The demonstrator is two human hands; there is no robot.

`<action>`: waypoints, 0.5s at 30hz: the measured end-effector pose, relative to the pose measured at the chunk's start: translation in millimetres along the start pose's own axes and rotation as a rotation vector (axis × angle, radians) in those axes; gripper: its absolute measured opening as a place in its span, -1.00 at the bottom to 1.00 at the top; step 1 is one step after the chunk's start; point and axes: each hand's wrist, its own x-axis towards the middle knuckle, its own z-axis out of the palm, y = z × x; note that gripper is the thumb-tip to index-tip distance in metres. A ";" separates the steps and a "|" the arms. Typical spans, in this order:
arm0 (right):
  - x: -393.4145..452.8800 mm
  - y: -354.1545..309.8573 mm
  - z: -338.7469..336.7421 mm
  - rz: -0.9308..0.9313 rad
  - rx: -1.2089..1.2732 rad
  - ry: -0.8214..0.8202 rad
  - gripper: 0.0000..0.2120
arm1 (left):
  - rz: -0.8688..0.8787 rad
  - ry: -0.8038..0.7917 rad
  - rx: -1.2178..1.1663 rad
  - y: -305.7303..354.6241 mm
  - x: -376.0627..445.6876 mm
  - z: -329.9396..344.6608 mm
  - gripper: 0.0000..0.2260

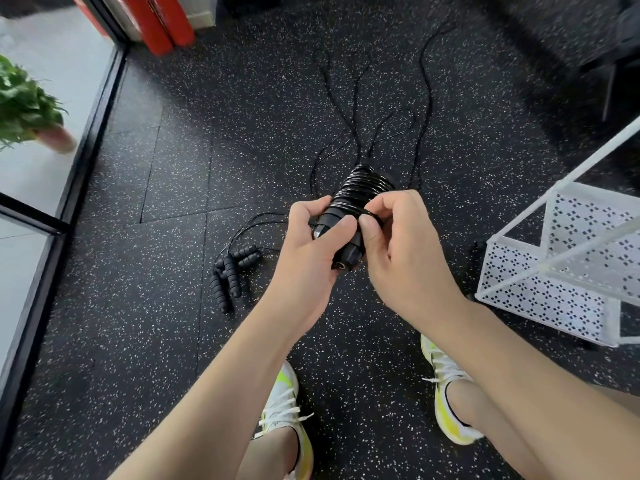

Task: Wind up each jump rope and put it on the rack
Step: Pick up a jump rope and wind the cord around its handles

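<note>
A black jump rope is coiled in many turns round its two handles, held in front of me above the floor. My left hand grips the handle ends from the left. My right hand pinches the cord against the bundle on the right side. More black jump ropes lie on the floor: several ribbed handles sit in a cluster to the left, and their thin cords trail away across the mat. The white perforated metal rack stands at the right.
The floor is black speckled rubber matting. A glass wall with a black frame runs along the left, with a potted plant behind it. Red cylinders stand at the back left. My two white and yellow shoes are below.
</note>
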 end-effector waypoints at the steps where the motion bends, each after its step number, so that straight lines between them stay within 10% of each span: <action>1: 0.8 0.3 -1.0 -0.003 -0.012 0.005 -0.91 | 0.005 -0.001 0.017 -1.0 0.1 0.2 -0.66; 15: 2.7 14.4 -4.3 -0.165 -0.031 -0.066 -0.71 | 0.016 0.051 0.006 3.5 1.8 -7.6 -0.70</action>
